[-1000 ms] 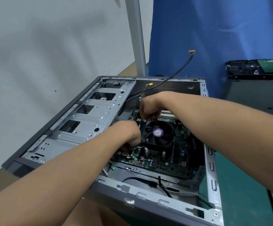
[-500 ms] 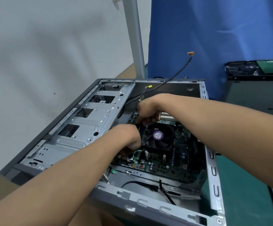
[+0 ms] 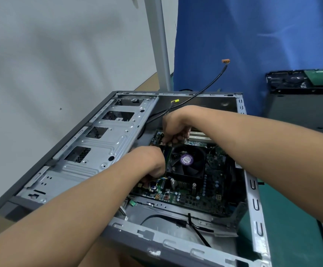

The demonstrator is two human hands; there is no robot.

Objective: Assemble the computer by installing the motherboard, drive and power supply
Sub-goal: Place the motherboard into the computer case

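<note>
The open grey computer case (image 3: 253, 191) lies on its side with the motherboard (image 3: 212, 187) inside, its black CPU fan (image 3: 186, 160) in the middle. Left of the fan a thin green memory stick (image 3: 168, 158) stands on edge. My right hand (image 3: 174, 128) pinches its far end with curled fingers. My left hand (image 3: 151, 162) curls down over its near end, fingertips hidden. A hard drive (image 3: 301, 81) lies on top of a dark box, the power supply (image 3: 295, 110), at the right outside the case.
The silver drive cage (image 3: 99, 143) fills the case's left half. A black cable with an orange plug (image 3: 225, 60) sticks up from the case. Loose black cables (image 3: 197, 230) lie in the near bay. A metal pole (image 3: 160, 45) and blue curtain (image 3: 253, 35) stand behind; a green mat (image 3: 291, 218) lies to the right.
Both hands stay on the same spot beside the fan, with only small shifts of the fingers. The view has tilted slightly, so the case sits lower in the frame.
</note>
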